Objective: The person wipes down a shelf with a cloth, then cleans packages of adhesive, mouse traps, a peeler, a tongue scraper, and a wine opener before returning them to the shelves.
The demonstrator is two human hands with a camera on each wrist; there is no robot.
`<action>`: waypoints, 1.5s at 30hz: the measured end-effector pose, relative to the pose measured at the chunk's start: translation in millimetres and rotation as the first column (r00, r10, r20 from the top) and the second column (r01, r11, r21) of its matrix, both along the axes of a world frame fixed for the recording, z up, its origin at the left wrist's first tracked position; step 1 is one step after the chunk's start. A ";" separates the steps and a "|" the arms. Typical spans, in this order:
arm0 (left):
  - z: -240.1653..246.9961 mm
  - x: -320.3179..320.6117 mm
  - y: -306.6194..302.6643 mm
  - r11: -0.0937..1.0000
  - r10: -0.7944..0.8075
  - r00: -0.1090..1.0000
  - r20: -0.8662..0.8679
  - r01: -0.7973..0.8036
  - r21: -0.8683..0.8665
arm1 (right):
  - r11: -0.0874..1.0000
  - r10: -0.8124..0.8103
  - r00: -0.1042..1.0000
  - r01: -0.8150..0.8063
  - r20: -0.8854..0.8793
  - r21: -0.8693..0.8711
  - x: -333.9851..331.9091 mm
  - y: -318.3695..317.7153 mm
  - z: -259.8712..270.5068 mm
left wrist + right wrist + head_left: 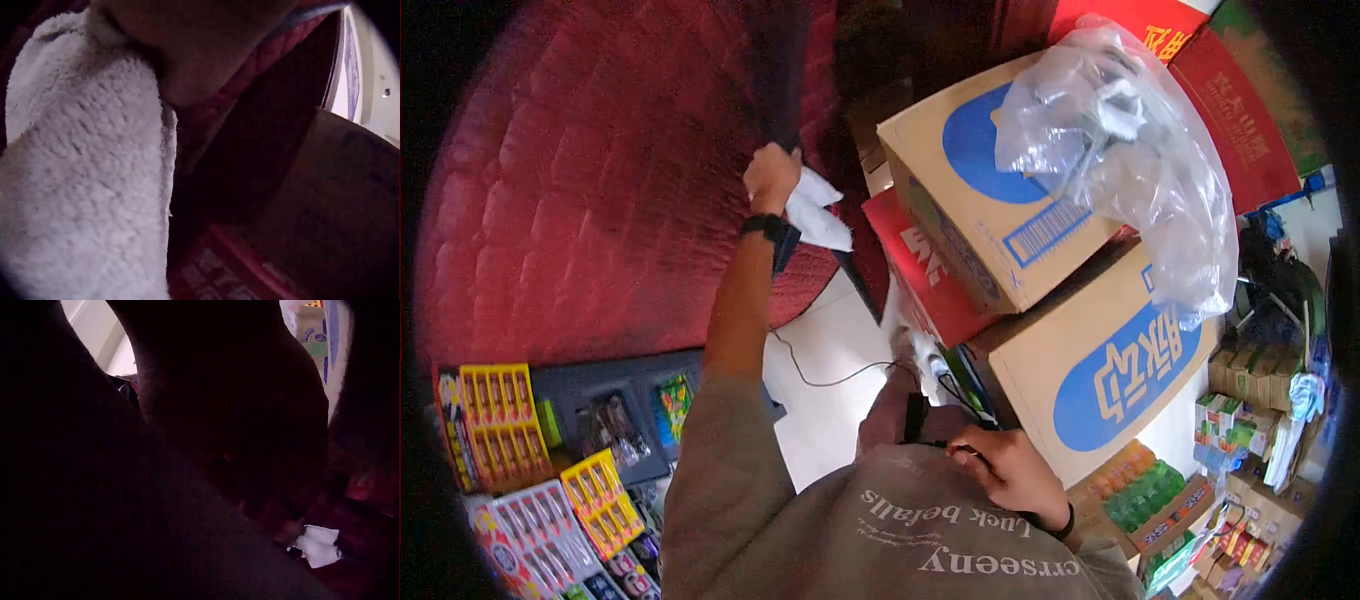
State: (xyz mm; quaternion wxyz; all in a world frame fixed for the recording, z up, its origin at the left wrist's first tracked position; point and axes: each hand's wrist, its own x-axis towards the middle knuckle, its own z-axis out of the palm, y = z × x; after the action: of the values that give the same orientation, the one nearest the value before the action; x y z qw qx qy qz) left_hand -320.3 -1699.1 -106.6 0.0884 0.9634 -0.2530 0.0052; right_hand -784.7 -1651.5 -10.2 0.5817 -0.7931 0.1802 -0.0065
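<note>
In the head view my left hand (772, 180) grips a white fluffy cloth (818, 212), holding it at the dark vertical strip (778, 90) along a red quilted cover (600, 180). The left wrist view shows the cloth (94, 169) close up, its thick pile hanging below the hand (194, 50). My right hand (1015, 478) is low at the waist, against the front of the grey printed shirt (880, 530), with curled fingers close to a thin dark edge. Its wrist view is mostly dark; I cannot tell whether those fingers hold anything.
Stacked cardboard cartons (1090, 370) stand on the right, with a clear plastic bag (1120, 160) over the upper one. A red box (920, 265) sits beside them. A thin cable (830, 383) crosses the pale floor. Packaged goods (500, 425) fill a display at lower left.
</note>
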 end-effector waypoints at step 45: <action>-43.1 -398.3 308.6 0.689 -0.678 0.548 -0.490 0.240 -0.684 | 0.810 0.383 0.855 -0.493 -0.350 -0.318 -33.4 106.2 -89.5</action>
State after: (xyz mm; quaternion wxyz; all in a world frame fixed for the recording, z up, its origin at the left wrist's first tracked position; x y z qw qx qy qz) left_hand -718.5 -1390.5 -149.6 0.4452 0.7101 -0.4404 -0.3220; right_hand -818.1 -1545.2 -99.8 0.3642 -0.9073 0.0627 0.2005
